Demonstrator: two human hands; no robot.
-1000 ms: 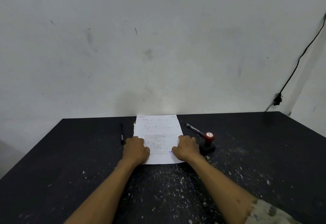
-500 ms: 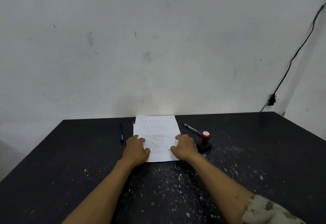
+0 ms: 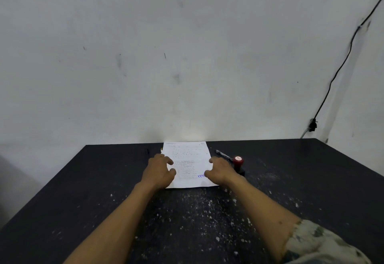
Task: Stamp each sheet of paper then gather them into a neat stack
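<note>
A white stack of printed paper (image 3: pixel 188 157) lies flat on the black table (image 3: pixel 83 191), near its far edge by the wall. A blue stamp mark (image 3: pixel 201 176) shows at the top sheet's lower right. My left hand (image 3: pixel 159 170) is curled over the stack's left edge and my right hand (image 3: pixel 221 170) over its right edge, both gripping the sheets from the sides. A stamp with a red knob and a black base (image 3: pixel 238 161) stands just right of my right hand, partly hidden by it.
A pen (image 3: pixel 223 154) lies between the paper and the stamp. Another dark pen (image 3: pixel 148 152) lies left of the stack. The table's near half is speckled with white flecks. A black cable (image 3: pixel 332 80) runs down the wall at the right.
Both hands have slid a little farther up the sides of the stack, with the fingers spread more. The paper and stamp stay in place; the camera has shifted slightly.
</note>
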